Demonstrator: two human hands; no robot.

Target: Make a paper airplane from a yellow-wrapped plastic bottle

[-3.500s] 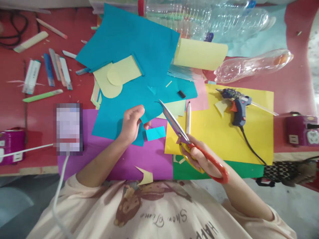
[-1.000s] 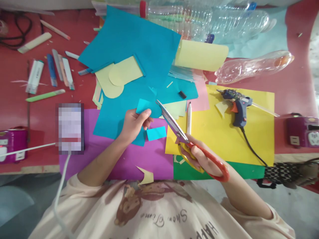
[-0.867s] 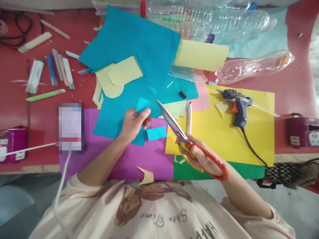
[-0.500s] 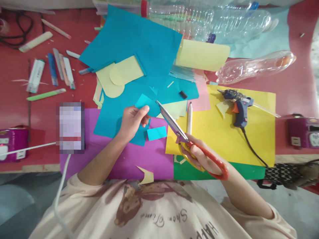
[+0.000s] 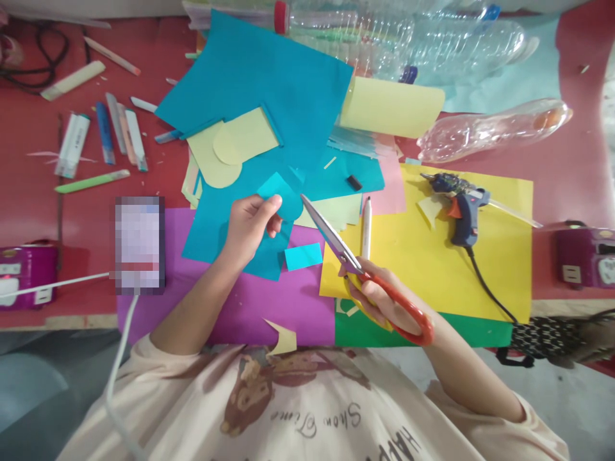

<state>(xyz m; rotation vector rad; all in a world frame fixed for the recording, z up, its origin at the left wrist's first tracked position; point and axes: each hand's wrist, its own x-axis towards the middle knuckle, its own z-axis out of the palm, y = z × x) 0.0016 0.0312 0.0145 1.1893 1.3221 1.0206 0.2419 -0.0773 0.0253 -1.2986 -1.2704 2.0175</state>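
Observation:
Between thumb and fingers, my left hand [image 5: 252, 224] pinches a small blue paper piece [image 5: 287, 200] with a rounded right end. My right hand [image 5: 377, 291] grips a pair of scissors [image 5: 331, 237] by its red and yellow handles. The blades look closed, and their tips point up and left, just right of the blue piece and apart from it. A small light-blue paper rectangle [image 5: 303, 257] lies below, between the hands. Cream paper cutouts [image 5: 216, 163] rest on the large blue sheet [image 5: 269, 70] behind my left hand.
A glue gun [image 5: 464, 211] lies on the yellow sheet [image 5: 500, 269] at right, beside a white marker [image 5: 367, 227]. Clear plastic bottles [image 5: 494, 131] are at the back. Several markers [image 5: 72, 146] and a phone [image 5: 139, 246] with a cable lie at left.
My left hand has shifted slightly left with the blue paper piece, drawing it away from the scissor tips. The scissors have hardly moved.

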